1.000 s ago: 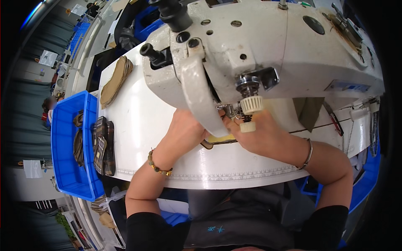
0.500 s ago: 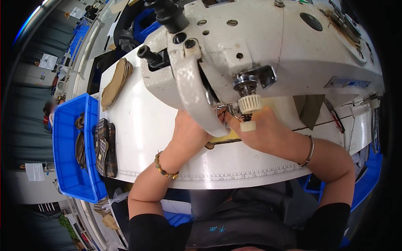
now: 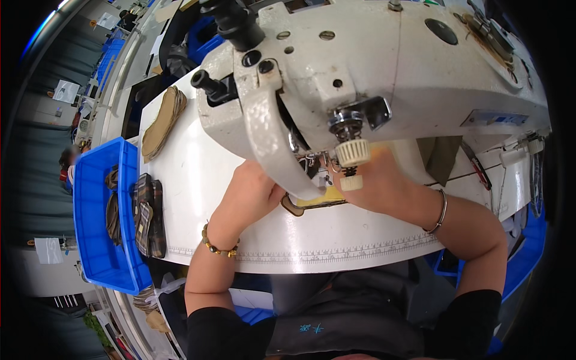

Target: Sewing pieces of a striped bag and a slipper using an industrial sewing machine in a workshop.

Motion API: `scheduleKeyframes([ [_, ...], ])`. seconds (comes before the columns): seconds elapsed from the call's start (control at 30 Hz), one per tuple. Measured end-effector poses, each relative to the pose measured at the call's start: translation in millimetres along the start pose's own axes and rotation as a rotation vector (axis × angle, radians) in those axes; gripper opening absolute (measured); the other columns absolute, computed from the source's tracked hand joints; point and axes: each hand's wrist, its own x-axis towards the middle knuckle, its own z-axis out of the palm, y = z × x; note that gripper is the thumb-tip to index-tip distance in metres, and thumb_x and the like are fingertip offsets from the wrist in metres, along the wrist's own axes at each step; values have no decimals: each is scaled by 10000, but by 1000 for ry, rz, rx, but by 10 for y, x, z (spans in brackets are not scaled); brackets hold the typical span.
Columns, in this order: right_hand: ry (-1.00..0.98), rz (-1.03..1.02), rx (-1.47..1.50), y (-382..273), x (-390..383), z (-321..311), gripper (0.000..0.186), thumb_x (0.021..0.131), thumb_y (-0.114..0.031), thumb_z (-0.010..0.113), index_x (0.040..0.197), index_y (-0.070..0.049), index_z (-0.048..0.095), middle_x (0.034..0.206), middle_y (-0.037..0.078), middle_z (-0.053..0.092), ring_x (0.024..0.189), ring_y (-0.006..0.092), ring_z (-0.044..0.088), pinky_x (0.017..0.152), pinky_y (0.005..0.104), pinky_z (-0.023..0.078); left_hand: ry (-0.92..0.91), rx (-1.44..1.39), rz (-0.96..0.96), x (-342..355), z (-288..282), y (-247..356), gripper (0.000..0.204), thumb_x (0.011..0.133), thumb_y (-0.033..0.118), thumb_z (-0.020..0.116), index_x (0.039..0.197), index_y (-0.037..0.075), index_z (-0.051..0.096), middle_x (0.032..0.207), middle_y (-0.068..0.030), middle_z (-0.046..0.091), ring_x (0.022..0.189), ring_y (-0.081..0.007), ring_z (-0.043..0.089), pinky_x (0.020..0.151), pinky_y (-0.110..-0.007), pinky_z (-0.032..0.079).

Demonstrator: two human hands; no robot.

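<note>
A white sewing machine point(image 3: 300, 78) spans the upper part of the head view, over the table. Left of its needle area my left hand point(image 3: 255, 191) is closed, fingers curled against a tan fabric piece point(image 3: 292, 207) with dark edging. The curved guard point(image 3: 264, 138) covers part of those fingertips. Beneath the machine's head, my right hand point(image 3: 378, 183) is bent toward the needle, its fingers mostly hidden behind the cream tension knob point(image 3: 353, 152). Between the hands shows a yellow surface point(image 3: 328, 197) with a dark edge strip along its front.
A stack of tan fabric pieces point(image 3: 163, 125) lies at the table's far left. Plaid pieces point(image 3: 149, 216) sit beside a blue bin point(image 3: 99, 222) holding dark pieces. At right are an olive cloth point(image 3: 441, 157) and red-handled snips point(image 3: 478, 169). A printed ruler point(image 3: 312, 256) follows the front edge.
My left hand has drawn left, away from the needle, and more of the tan piece shows beside it. My right hand stays close to the needle. The view has shifted slightly.
</note>
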Motion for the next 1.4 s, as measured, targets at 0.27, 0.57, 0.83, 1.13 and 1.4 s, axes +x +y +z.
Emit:
scheduleKeyframes([
  [0.27,-118,1,-89,63,-69,105,113,632,-146,692,612,-39,664,601,130,630,569,298,649,536,411,509,18,-6,-131,108,165,-52,142,798,154,772,862,38,720,779,-129,680,730,-323,654,642,-403,514],
  [0.57,-159,143,25,17,-29,-23,157,621,-180,728,628,-29,686,614,154,637,601,331,655,607,425,525,92,85,-43,47,-156,117,212,740,170,781,951,145,788,963,-22,715,903,-252,658,791,-373,523],
  [0.83,-140,161,77,107,-92,120,197,603,-207,736,627,-17,691,623,151,644,580,337,642,586,427,516,143,291,193,27,87,-14,339,613,144,790,949,187,784,1042,25,681,1056,-199,607,1003,-446,403],
  [1.13,-32,-18,-30,255,-130,251,212,575,-232,760,583,-38,673,597,136,614,546,312,625,543,419,493,357,308,220,-7,194,21,311,532,148,747,842,162,752,970,32,661,1014,-197,600,1002,-469,395],
  [1.4,42,114,359,113,70,180,99,761,-160,717,752,-62,711,635,87,651,587,305,645,549,415,509,227,-18,-22,29,233,-28,182,589,101,685,768,109,718,893,-36,656,950,-267,603,967,-436,416],
])
